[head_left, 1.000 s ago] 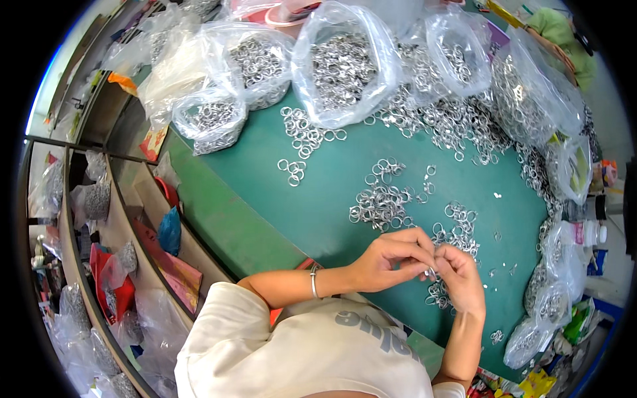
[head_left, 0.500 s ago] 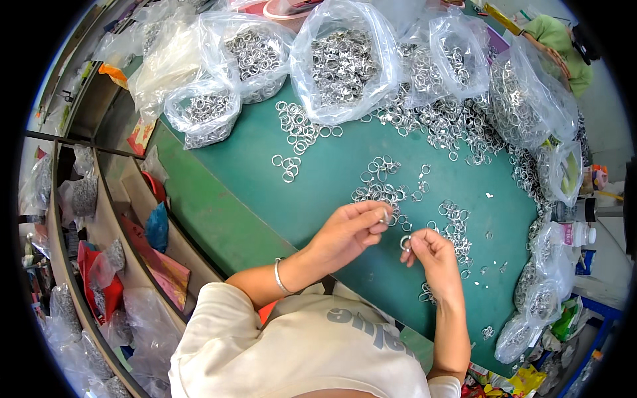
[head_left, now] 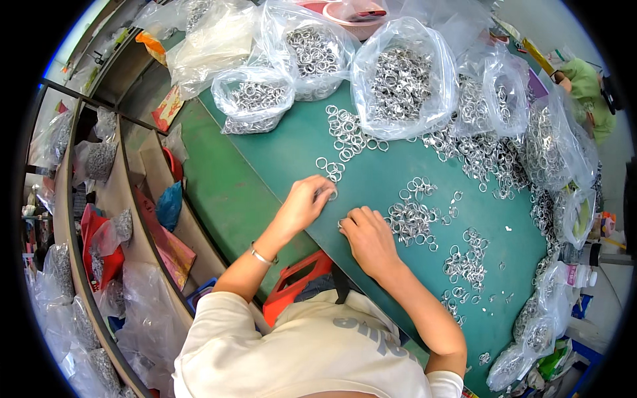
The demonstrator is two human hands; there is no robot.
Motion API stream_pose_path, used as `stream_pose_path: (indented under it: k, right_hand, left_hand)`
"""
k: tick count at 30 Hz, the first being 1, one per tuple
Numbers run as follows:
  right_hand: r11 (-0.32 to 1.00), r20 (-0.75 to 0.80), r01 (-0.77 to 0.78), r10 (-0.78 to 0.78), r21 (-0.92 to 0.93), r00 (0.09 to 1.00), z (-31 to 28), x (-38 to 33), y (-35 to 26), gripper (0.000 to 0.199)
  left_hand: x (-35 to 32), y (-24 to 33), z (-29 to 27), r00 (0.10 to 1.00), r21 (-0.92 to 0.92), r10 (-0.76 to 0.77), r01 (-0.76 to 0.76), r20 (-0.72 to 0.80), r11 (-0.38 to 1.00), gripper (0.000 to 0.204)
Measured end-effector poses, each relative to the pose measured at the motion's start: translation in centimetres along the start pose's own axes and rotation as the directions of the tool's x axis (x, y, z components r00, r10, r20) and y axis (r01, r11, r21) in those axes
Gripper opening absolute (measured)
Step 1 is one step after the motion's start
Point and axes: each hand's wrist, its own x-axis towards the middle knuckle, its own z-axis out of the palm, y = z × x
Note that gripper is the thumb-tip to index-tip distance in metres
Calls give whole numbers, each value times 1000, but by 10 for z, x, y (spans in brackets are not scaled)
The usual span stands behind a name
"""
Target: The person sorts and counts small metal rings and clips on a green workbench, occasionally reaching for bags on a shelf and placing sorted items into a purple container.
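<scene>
Silvery metal rings lie in groups on the green tabletop [head_left: 318,232]. My left hand [head_left: 304,204] is closed, with a ring [head_left: 334,194] at its fingertips, just below a small cluster of rings [head_left: 330,169]. To its right, my right hand [head_left: 369,240] is bent over the table, fingers closed. A small silvery part of a ring [head_left: 341,225] shows at its fingertips; the rest is hidden. Beside this hand lies a larger pile of rings [head_left: 410,219], some with small metal fittings.
Clear bags of rings [head_left: 402,83] line the far side, with a shorter bag [head_left: 253,99] at far left. A long heap of rings [head_left: 488,156] runs along the right. Shelves [head_left: 123,192] with bags stand left. Another person in green [head_left: 587,86] is at far right.
My view has shifted, so the table things sit further right. My left hand has moved left toward the small ring cluster. My right hand has swung left, away from the right-hand pile.
</scene>
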Motion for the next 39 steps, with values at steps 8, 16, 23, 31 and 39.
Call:
stream_pose_path:
  k: [8,16,23,31,39]
  right_hand:
    - [998,-95,14,-19,-61,995,8,6,10,14]
    - [831,-163,-341,447,440,880,-15,-29,-4,30]
    - [377,41,-412,695,830,718,-40,-51,-11,21]
    - [-47,191,-246,771,968,607,-64,-101,4,12]
    - [-90,201,-207,767,974,610,-65,-111,0,12]
  left_hand:
    - [49,-8,-5,983,22,93,-91,-158,996,7]
    - [-16,22,2,902,-650,-310,431,300,626,14]
    - [-26,59,43,884,-710,-139,444,446,547,16]
    - [-10,40,32,802,-784,-78,552,593,-284,44]
    - [-18,40,24,919,-901,-133,392,372,185,37]
